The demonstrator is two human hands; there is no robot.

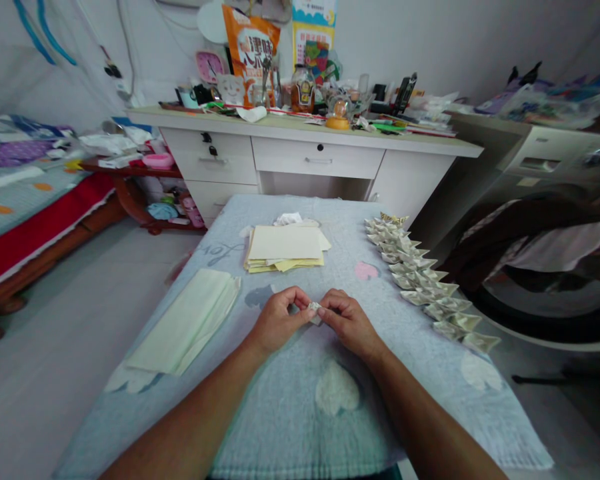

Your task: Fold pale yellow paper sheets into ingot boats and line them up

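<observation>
Both my hands meet over the middle of the cloth-covered table (290, 393). Between their fingertips is a small folded piece of pale paper (315, 312). My left hand (283, 320) pinches its left side with thumb and forefinger. On the other side my right hand (349, 321) grips it the same way; the fingers hide much of the paper. Beyond the hands lies a stack of cream and yellow paper sheets (286, 242). To the left rests a pile of long pale green sheets (183, 323). Rows of folded paper boats (420, 277) run down the right side.
A white desk (320, 158) crowded with jars, an orange bag (251, 53) and small items stands past the table's far edge. At right is a front-loading washing machine (545, 160) with cloth hanging from its door. A bed (35, 200) stands at left.
</observation>
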